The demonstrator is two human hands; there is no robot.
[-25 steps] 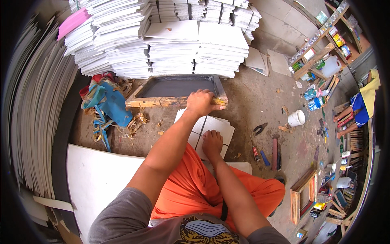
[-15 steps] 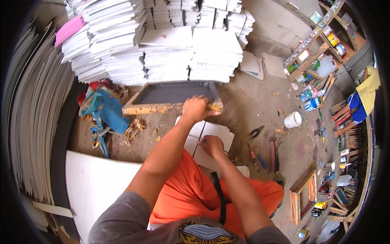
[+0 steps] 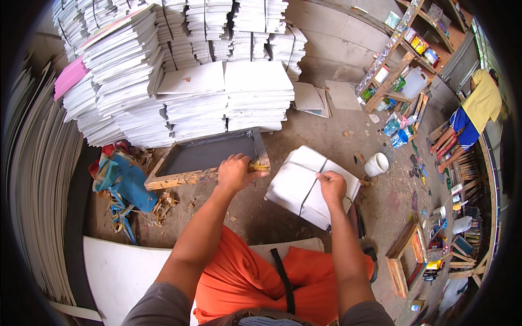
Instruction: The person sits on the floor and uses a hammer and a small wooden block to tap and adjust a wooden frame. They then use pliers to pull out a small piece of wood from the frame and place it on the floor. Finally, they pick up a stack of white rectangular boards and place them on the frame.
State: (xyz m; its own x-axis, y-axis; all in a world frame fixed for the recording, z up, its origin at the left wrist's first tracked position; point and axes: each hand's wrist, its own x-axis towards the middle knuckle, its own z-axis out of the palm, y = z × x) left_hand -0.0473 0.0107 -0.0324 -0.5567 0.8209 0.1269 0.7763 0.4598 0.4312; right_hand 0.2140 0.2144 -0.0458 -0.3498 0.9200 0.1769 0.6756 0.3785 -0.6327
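My left hand (image 3: pixel 237 173) is closed over the near edge of a wooden frame with a dark grey panel (image 3: pixel 212 154), close to its right corner. Just beyond the fingers is a yellow patch or small yellow thing (image 3: pixel 258 167); I cannot tell which. My right hand (image 3: pixel 331 187) is closed on the dark strap of a white bundle of sheets (image 3: pixel 296 182). Straps cross over the bundle's top. It sits tilted to the right of the frame, and whether its underside touches the floor is hidden. Some hand tools lie partly hidden behind the bundle's right side.
Tall stacks of white sheets (image 3: pixel 198 103) stand behind the frame. Blue cloth or plastic scraps (image 3: pixel 128 182) lie at left, beside upright sheets (image 3: pixel 38 179). A white bucket (image 3: pixel 376 164) stands right. Beyond are cluttered wooden shelves (image 3: pixel 402 60) and another person in yellow (image 3: pixel 484 100).
My right hand has moved right with the strapped bundle, from before my knees to beside the frame. The left hand stays on the frame's edge. The view has shifted.
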